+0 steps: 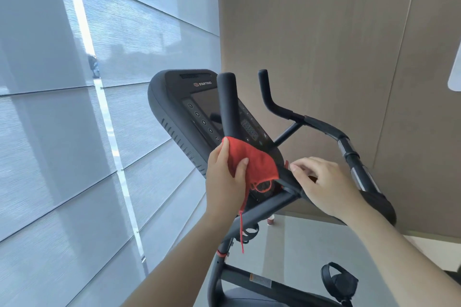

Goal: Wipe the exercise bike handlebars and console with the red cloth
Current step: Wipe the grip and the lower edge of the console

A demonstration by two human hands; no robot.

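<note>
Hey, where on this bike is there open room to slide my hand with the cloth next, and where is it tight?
Open: the upright left horn above the red cloth, bare to its tip, and the gap between it and the right horn. Tight: the lower console edge, where the left hand, the cloth and the right hand crowd the crossbar.

We read "STAR TRAC" in light letters on the console, near its top edge, beside a small red logo. Down the left side of its dark screen runs a column of round numbered buttons; their digits are too small to make out. A label on the lower frame is blurred.
</note>
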